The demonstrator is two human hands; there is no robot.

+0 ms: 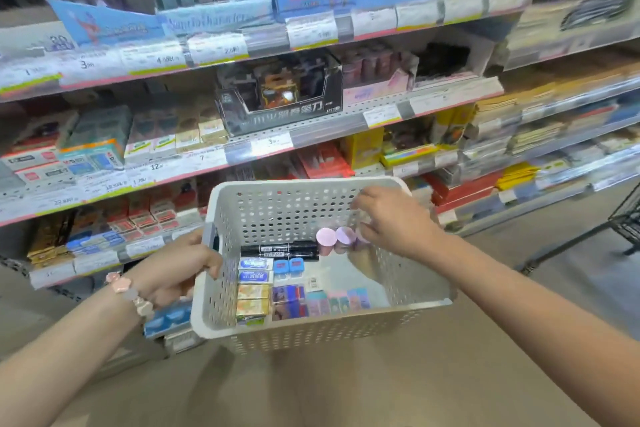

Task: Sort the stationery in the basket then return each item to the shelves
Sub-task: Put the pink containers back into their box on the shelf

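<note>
A white perforated basket (408,314) hangs in front of me, and my left hand (183,265) is shut on its left rim. Inside lie two black markers (278,251), white and yellow eraser boxes (254,288), two small blue items (289,267), several small colourful packs (322,302) and pink round containers (335,239). My right hand (391,220) reaches into the back right of the basket, fingers curled over a pink round container that it partly hides; whether it grips it is unclear.
Stocked shelves (277,149) with price tags fill the view ahead, holding a black display box (280,97) and red and yellow packs. A black wire rack (623,222) stands at the right on the beige floor.
</note>
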